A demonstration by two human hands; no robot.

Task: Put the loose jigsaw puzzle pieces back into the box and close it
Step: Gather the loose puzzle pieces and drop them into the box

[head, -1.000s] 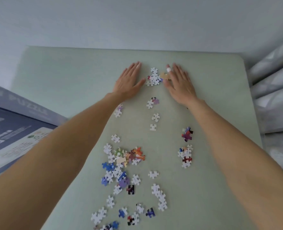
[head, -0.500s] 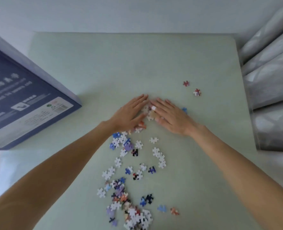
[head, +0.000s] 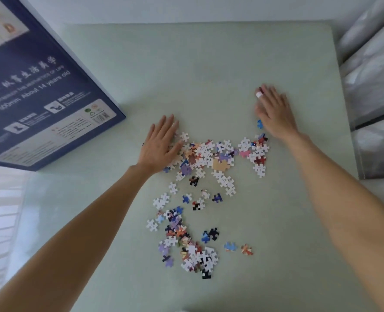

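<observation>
Loose jigsaw pieces lie on the pale green table (head: 209, 64). A dense heap of pieces (head: 205, 154) sits mid-table, and a second cluster of pieces (head: 191, 251) lies nearer to me. My left hand (head: 160, 146) lies flat with straight fingers at the left edge of the heap, touching its pieces. My right hand (head: 274, 111) is flat on the table to the upper right, blurred, beside a single blue piece (head: 260, 124); a white band wraps one fingertip. The dark blue puzzle box (head: 40, 91) stands at the left, printed side up.
Grey quilted fabric (head: 371, 86) borders the table's right edge. A glossy white surface (head: 4, 210) shows below the box at the left. Stray single pieces (head: 238, 247) lie to the right of the near cluster.
Both hands had been together, sweeping pieces toward me. Now they have parted: the left stays by the gathered heap and the right has moved out to the upper right.
</observation>
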